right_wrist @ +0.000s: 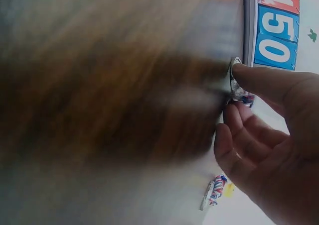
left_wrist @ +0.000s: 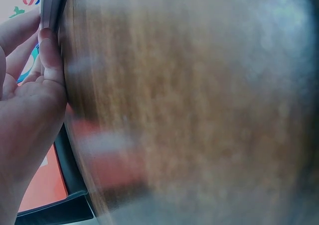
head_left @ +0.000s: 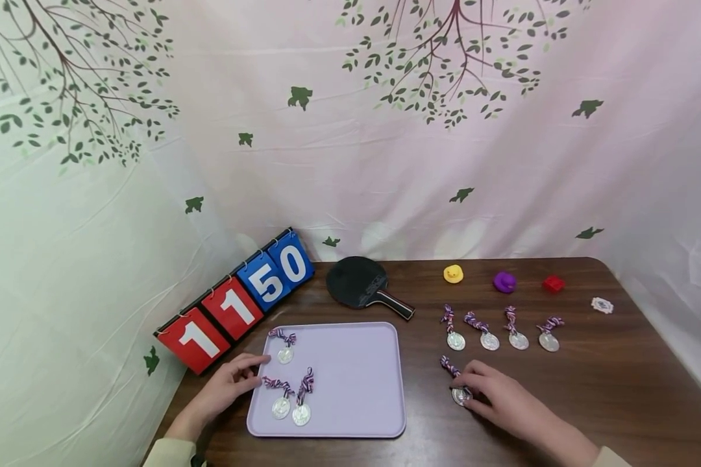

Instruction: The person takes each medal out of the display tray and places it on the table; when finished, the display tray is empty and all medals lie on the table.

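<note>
Your right hand (head_left: 502,395) pinched a silver medal (head_left: 460,396) by its disc between thumb and fingers, just right of the lilac tray (head_left: 350,376); the blurred wrist view left it unclear whether the disc had cleared the worktop (head_left: 631,383). Your left hand (head_left: 228,386) lay with fingers loosely extended at the tray's left rim, seemingly touching it. Three medals (head_left: 301,415) lay in the tray's left part, and four others (head_left: 489,341) stood in a row beyond your right hand. Behind the tray you had a black bat (head_left: 356,282), with the scoreboard (head_left: 233,305) to its left.
</note>
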Tool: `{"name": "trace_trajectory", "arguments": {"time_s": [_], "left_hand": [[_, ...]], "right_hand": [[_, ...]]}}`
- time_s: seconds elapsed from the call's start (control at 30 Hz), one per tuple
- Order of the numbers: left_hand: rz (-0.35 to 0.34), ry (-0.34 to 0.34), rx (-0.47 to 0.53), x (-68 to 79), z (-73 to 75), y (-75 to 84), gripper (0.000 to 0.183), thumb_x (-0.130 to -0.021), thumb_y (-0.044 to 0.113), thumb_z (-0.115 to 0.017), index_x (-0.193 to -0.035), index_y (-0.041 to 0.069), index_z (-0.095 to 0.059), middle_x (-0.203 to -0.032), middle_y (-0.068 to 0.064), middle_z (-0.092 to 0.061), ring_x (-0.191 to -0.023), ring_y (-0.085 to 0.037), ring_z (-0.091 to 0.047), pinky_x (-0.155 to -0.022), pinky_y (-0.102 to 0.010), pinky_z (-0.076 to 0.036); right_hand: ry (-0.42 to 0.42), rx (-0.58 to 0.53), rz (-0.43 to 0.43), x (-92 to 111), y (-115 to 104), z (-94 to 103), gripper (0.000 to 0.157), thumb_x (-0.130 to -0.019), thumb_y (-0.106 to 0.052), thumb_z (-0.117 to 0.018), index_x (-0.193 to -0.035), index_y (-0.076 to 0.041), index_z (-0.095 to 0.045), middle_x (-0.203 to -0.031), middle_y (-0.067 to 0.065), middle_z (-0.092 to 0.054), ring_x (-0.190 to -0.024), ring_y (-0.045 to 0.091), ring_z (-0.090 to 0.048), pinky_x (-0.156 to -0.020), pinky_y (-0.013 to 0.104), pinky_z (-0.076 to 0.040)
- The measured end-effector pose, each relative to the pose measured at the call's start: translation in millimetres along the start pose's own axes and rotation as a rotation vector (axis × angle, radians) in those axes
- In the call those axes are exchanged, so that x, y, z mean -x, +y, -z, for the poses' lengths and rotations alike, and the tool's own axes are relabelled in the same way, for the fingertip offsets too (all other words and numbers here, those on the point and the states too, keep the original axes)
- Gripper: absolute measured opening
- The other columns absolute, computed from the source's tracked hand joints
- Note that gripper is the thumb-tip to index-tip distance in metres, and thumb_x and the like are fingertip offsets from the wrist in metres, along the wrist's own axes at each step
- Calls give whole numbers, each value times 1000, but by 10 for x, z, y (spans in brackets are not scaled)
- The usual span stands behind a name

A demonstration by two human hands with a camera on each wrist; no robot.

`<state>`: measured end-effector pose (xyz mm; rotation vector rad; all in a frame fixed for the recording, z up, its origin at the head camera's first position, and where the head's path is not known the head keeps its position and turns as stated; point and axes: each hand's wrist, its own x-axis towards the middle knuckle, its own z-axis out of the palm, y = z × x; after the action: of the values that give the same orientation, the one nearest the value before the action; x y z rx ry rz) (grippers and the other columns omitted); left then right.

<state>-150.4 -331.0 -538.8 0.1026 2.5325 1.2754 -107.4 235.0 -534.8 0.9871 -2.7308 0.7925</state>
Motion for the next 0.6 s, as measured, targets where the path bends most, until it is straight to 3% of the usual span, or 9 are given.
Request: {"name": "trace_trajectory", "arguments": {"time_s": [0.3, 0.47, 0.6], "left_hand": [[-7, 3, -29, -23, 5, -14, 39, -86, 29, -71, -124, 30, -63, -113, -2, -55, -91, -23, -51, -71, -26, -46], [-14, 3, -24, -27, 10, -24, 39, -86, 28, -70, -125, 30, -63, -113, -2, -55, -92, -23, -51, -71, -26, -46], [-16, -2, -23, -27, 16, -32, 39, -87, 28, -70, -124, 30, -63, -113, -2, -55, -92, -23, -51, -71, -26, -46]], "right_hand": [[13, 46, -2, -109, -46, 38, 30, -74, -17, -81, -102, -22, -71, -86, -12, -42, -69, 0, -44, -60, 18, -39], [0, 18, 38, -369, -249, -6, 25, -79, -18, -77, -102, -21, -70, -86, -11, -48, -70, 0, -47, -62, 20, -42], [-64, -41, 97, -640, -494, -156, 21, -84, -19, -72, -105, -19, -69, -92, -11, -56, -76, 1, -52, -69, 22, -46]]}}
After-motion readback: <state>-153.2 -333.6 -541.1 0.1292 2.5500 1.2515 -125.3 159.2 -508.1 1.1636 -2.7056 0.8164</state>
